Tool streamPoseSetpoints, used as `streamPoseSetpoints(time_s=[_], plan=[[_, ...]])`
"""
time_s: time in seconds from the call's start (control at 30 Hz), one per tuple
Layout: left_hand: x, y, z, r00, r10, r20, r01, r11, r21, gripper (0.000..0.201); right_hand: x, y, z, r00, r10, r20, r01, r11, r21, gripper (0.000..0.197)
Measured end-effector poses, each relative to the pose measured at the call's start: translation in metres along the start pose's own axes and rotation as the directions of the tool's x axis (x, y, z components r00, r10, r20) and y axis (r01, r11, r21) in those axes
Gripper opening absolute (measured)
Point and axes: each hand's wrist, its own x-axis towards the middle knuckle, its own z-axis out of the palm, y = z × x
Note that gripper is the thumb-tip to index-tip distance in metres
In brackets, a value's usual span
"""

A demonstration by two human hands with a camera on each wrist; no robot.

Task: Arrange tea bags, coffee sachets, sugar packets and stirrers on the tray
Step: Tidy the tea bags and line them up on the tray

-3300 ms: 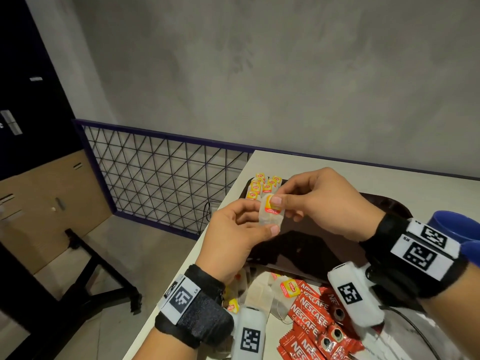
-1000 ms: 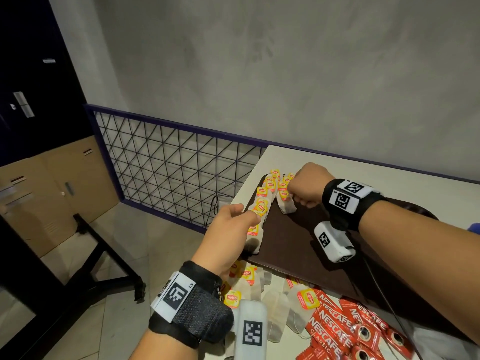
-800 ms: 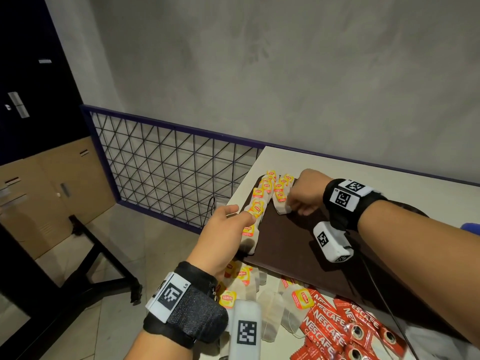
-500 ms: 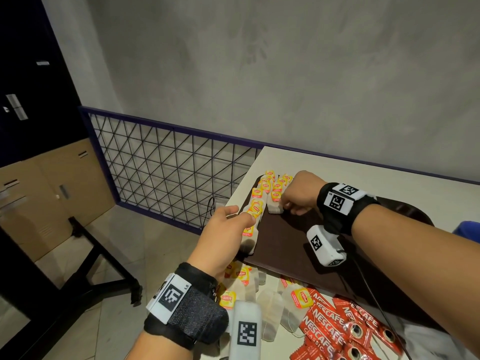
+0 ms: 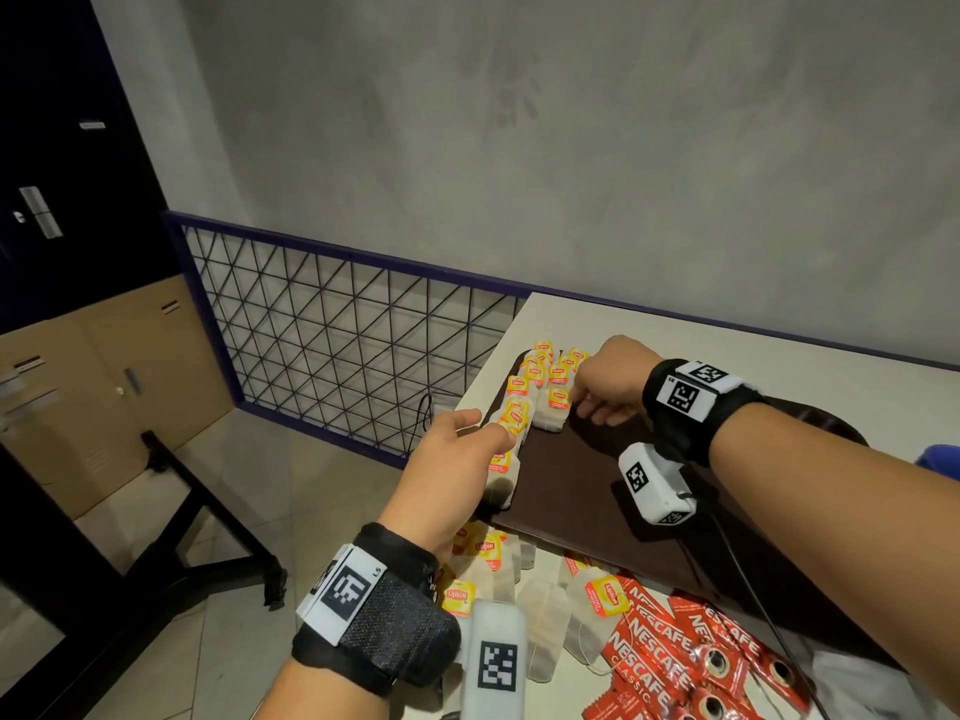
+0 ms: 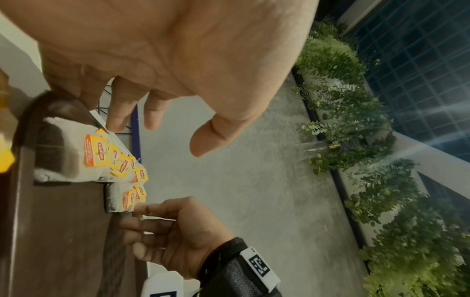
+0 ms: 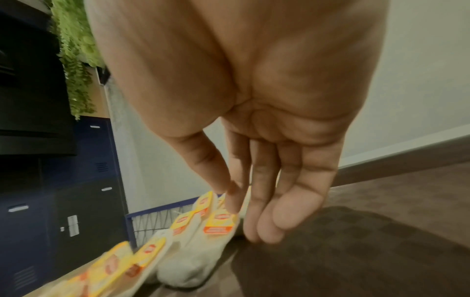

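A dark brown tray (image 5: 597, 491) lies on the white table, with several Lipton tea bags (image 5: 540, 376) in two rows along its left edge. My right hand (image 5: 584, 407) reaches over the tray. Its nearly straight fingers (image 7: 257, 201) touch the nearest tea bag of the right row (image 5: 553, 410) at its yellow tag (image 7: 218, 223). My left hand (image 5: 493, 439) hovers at the tray's left rim above the front tea bag of the left row (image 6: 76, 154), with fingers relaxed and nothing in it. No sugar packets or stirrers are in view.
Loose tea bags (image 5: 488, 558) and red Nescafe sachets (image 5: 660, 646) lie on the table in front of the tray. Something blue (image 5: 940, 459) shows at the right edge. A wire-mesh railing (image 5: 337, 330) runs left of the table, with floor below.
The tea bag that both hands held 3.3 s ago now lies in the right row. My right hand lowered it there and its fingers have straightened. My left hand has barely moved.
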Motion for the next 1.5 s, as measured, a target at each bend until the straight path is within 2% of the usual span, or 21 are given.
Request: streamPoseSetpoints(time_s=[0.1,0.23,0.5,0.67,0.77,1.0,1.17,1.23,1.4,1.5], plan=[[-0.002,0.002,0.0,1.0,0.02,-0.001,-0.02,0.999,0.038,0.078,0.008,0.005,-0.005,0.998,0.007,-0.061,-0.002,0.997,0.079,0.028],[-0.002,0.002,0.0,1.0,0.02,-0.007,-0.019,0.999,0.032,0.072,0.013,0.004,-0.004,0.998,-0.021,-0.064,0.031,0.986,0.162,0.031],[-0.001,0.001,-0.001,1.0,0.022,-0.019,-0.022,0.999,0.036,0.07,0.017,0.002,-0.004,0.998,-0.031,-0.047,0.036,0.993,0.114,0.029],[-0.002,0.002,0.0,1.0,0.014,-0.017,-0.014,1.0,0.008,0.07,0.027,0.004,-0.008,0.993,-0.016,-0.115,0.026,0.996,0.086,0.023],[-0.002,0.002,0.0,1.0,0.02,-0.019,-0.019,1.0,0.006,0.07,0.035,0.003,-0.009,0.996,-0.015,-0.089,0.025,0.994,0.104,0.026],[-0.001,0.002,0.0,0.999,0.027,-0.03,-0.026,1.0,0.011,0.069,0.041,0.004,-0.008,0.991,0.001,-0.137,0.01,0.996,0.084,0.014],[-0.002,0.001,0.001,0.999,0.009,-0.032,-0.008,1.0,0.015,0.069,0.048,0.006,-0.007,0.995,-0.007,-0.104,0.023,0.989,0.148,0.032],[-0.002,0.002,0.002,1.0,0.007,-0.029,-0.007,1.0,0.016,0.07,0.048,0.004,-0.005,0.994,-0.026,-0.103,0.04,0.989,0.14,0.034],[-0.002,0.002,0.001,0.999,0.024,-0.022,-0.023,0.999,0.03,0.072,0.051,0.009,-0.007,0.99,0.009,-0.141,0.006,0.995,0.101,0.025],[-0.003,0.002,0.002,1.0,0.017,-0.023,-0.017,0.999,0.033,0.074,0.048,0.011,-0.005,0.99,-0.039,-0.132,0.044,0.998,0.04,0.02]])
